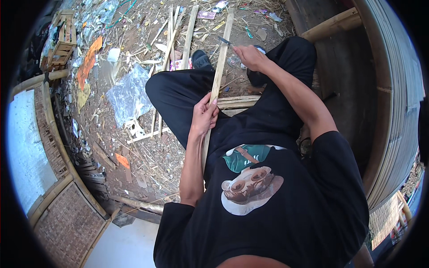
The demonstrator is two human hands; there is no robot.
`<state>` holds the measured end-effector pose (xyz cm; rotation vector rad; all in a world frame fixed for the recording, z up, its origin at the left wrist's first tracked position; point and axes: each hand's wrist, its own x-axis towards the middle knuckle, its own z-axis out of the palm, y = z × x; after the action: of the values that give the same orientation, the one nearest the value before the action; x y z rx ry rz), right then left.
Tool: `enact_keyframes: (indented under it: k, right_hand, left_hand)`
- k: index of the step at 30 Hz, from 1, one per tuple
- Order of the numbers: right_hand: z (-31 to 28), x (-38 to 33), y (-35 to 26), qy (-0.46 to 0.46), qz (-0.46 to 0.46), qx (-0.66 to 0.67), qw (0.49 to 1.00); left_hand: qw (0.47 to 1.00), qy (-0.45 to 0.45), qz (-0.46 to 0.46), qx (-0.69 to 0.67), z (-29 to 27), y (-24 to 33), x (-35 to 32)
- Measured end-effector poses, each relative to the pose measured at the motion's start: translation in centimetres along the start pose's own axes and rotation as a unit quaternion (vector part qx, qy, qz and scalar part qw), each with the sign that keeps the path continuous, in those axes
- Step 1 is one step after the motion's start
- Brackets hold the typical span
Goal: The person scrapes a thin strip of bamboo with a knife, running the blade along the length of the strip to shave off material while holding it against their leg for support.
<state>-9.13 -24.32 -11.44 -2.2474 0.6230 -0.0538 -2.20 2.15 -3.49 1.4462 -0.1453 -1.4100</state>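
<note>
A long, flat bamboo strip (219,70) runs up from beside my torso, between my bent knees, toward the far ground. My left hand (204,117) is closed around its lower part, thumb lying along the strip. In my right hand (250,58) is a knife (224,40), gripped by a handle that my fingers mostly hide. Its dark blade lies across the strip's upper part; whether the edge bites into the bamboo is too small to tell.
Several more bamboo strips (190,33) lie on the littered dirt beyond my left knee. A clear plastic sheet (129,94) and orange scraps (89,62) lie to the left, with a slatted wooden crate (67,33) farther off. Bamboo framing (333,24) stands close on the right.
</note>
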Motion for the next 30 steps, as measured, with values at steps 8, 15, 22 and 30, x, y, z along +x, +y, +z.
enact_keyframes:
  k: [8, 15, 22, 30]
  right_hand:
    - [2.0, -4.9, -4.7, -0.103, -0.072, -0.002, 0.992]
    - [3.1, -6.2, -6.0, -0.116, -0.109, -0.047, 0.986]
    - [1.8, -2.3, -2.3, -0.048, -0.062, -0.064, 0.995]
    - [-0.1, 0.0, -1.2, -0.034, 0.010, -0.025, 0.999]
  left_hand:
    - [0.999, -0.003, 0.016, -0.035, -0.1, -0.7, 1.6]
    - [0.999, -0.005, 0.008, -0.032, -0.2, -0.7, 1.9]
    - [0.999, -0.029, -0.006, -0.028, -0.3, -0.5, 0.8]
    - [0.999, -0.017, 0.005, -0.046, -0.9, -0.2, -0.5]
